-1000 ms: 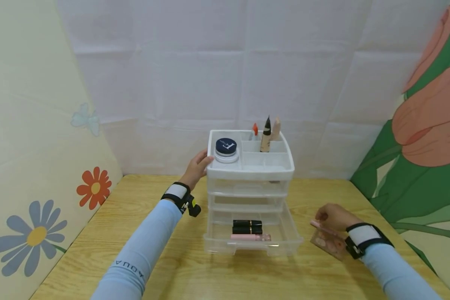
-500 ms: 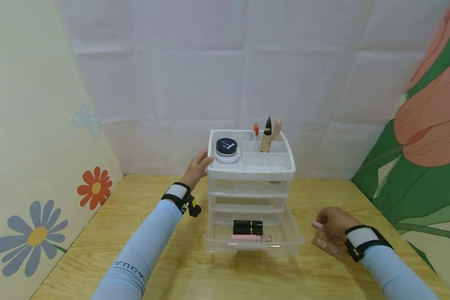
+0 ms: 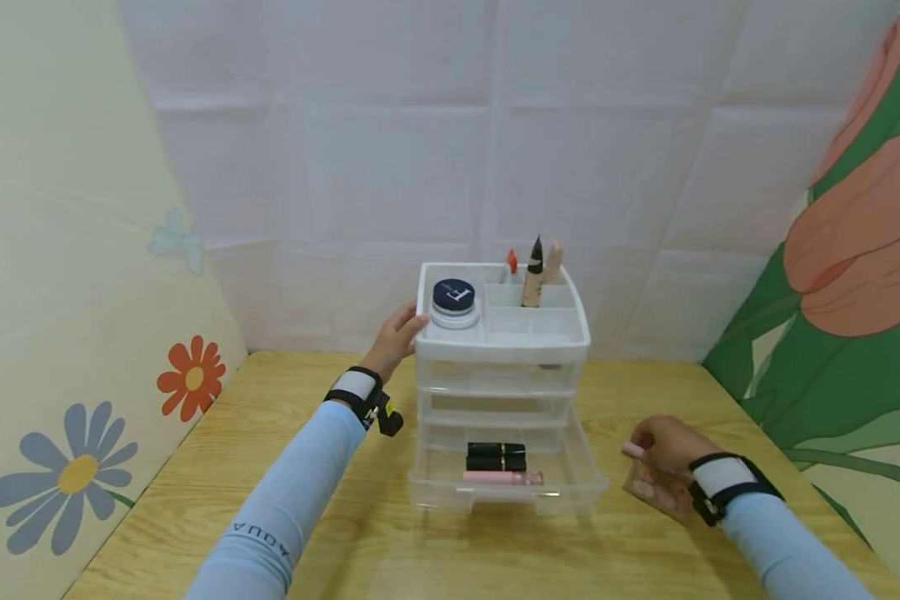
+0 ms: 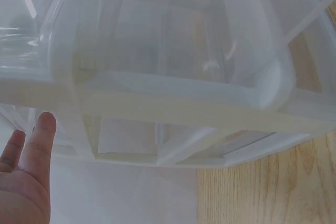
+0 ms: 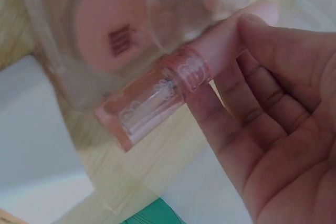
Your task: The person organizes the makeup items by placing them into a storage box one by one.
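My right hand (image 3: 669,445) pinches a pink lip gloss tube (image 5: 184,80) between thumb and fingers, over the table right of the drawer organizer (image 3: 504,350). In the head view only the tube's pink end shows. Close under it lies a clear-lidded makeup palette (image 3: 656,490) with round pink pans, partly hidden by the hand. My left hand (image 3: 393,340) rests against the organizer's left side, thumb at the top rim; in the left wrist view its visible fingers extend along the frame. The bottom drawer (image 3: 555,433) is pulled out, holding two black tubes (image 3: 495,456) and a pink tube (image 3: 498,477).
On the organizer's top, a dark-lidded round jar (image 3: 453,300) stands at left. A beige bottle with a black pointed cap (image 3: 533,275) and a red-tipped item (image 3: 512,262) stand in the right compartments. A white cloth backdrop (image 3: 345,167) rises behind the wooden table (image 3: 292,433).
The pink tube in my right hand has turned, so less of it shows, and the hand has shifted slightly down. My left hand and the organizer stay in place.
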A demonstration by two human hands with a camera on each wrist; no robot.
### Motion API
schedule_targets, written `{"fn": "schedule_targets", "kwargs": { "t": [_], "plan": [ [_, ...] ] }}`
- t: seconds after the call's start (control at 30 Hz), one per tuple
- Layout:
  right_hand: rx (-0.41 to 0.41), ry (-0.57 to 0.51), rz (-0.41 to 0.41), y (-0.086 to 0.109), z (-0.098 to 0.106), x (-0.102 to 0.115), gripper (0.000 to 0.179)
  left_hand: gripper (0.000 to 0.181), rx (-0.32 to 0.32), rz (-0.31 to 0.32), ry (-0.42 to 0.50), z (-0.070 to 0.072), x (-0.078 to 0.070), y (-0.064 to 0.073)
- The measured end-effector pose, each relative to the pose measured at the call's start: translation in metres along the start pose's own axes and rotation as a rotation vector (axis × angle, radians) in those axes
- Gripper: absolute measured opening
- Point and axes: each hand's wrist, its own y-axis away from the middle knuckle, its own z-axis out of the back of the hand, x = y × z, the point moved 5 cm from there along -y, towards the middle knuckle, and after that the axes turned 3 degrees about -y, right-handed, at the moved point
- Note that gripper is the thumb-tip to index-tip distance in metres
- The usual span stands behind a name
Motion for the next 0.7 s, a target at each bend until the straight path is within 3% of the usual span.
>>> {"fn": "schedule_targets", "kwargs": {
  "t": [0.13, 0.23, 0.4, 0.7],
  "plan": [
    [-0.029, 0.011, 0.031, 0.002, 0.006, 0.005, 0.016, 0.058, -0.001, 0.002, 0.001, 0.0, 0.0, 0.001],
    [-0.069, 0.101, 0.147, 0.003, 0.014, 0.015, 0.022, 0.058, -0.002, -0.002, 0.003, 0.0, -0.001, 0.001],
    [-0.12, 0.198, 0.267, 0.007, 0.028, 0.033, 0.021, 0.058, 0.0, -0.004, 0.008, 0.0, -0.003, 0.003],
    [-0.182, 0.274, 0.379, 0.036, 0.055, 0.091, 0.019, 0.057, 0.005, -0.006, 0.017, -0.001, -0.004, 0.004]
  ]
}}
